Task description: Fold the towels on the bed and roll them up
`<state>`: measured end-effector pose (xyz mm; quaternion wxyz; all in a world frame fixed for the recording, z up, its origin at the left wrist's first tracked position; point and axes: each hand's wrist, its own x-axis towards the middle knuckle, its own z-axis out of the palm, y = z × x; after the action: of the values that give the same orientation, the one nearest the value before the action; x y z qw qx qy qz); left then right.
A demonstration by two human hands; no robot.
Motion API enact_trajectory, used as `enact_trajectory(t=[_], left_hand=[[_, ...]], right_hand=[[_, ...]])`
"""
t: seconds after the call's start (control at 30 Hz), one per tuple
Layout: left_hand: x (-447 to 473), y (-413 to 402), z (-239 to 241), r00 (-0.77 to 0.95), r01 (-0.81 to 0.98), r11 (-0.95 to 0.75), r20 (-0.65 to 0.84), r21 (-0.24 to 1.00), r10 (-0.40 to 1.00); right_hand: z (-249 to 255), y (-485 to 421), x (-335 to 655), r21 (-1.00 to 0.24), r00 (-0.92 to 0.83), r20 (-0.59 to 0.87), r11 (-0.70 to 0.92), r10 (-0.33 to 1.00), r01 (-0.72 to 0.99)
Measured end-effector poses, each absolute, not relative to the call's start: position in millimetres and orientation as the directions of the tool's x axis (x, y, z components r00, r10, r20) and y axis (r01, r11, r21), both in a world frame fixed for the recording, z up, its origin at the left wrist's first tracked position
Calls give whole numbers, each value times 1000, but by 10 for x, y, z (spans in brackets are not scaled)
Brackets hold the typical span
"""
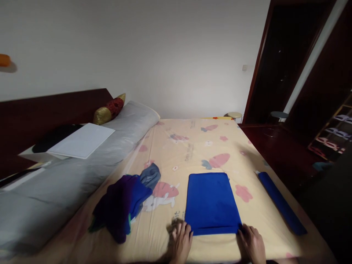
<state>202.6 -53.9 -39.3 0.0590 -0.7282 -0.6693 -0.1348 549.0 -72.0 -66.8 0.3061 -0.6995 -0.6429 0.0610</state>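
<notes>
A folded blue cloth [211, 202] lies flat on the yellow patterned bedsheet [192, 146], forming a neat rectangle. My left hand [181, 242] rests at the cloth's near left corner, fingers bent on its edge. At the near right corner my right hand [251, 244] does the same, fingertips curled onto the fabric. Whether either hand pinches the cloth or only presses it is unclear.
A heap of purple, blue and grey clothes [125, 201] lies to the left. A rolled blue cloth [280, 201] sits near the bed's right edge. A long grey bolster [82, 165] carries a white board [81, 141]. Dark wooden furniture [280, 154] stands on the right.
</notes>
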Motion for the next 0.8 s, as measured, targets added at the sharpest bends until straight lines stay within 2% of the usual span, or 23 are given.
enact_trajectory(t=[0.13,0.27,0.33,0.43,0.6,0.7,0.8], left_hand=[[2197,-537,-599,134,986,-157,307,52,942],[2492,-598,-645,184,958,-241,311,157,933],[2602,-638,-586,313,903,-380,298,200,902],[2629,-670,-432,530,785,-595,310,174,790],[2503,-666,-218,629,722,-680,290,128,722],[2482,-672,-243,628,719,-678,276,151,728],[2499,-688,-322,618,727,-667,270,160,738]], right_hand=[[-758,-676,5447,-454,176,310,-16,934,891],[-772,-667,5428,-452,171,302,-17,938,892],[-756,-671,5423,-460,172,299,-16,939,888],[-717,-674,5424,-463,172,301,-14,938,886],[-546,-691,5330,-438,194,331,-31,923,899],[-376,-731,5070,-498,52,374,153,926,854],[-255,-769,4696,-515,-283,348,434,894,739]])
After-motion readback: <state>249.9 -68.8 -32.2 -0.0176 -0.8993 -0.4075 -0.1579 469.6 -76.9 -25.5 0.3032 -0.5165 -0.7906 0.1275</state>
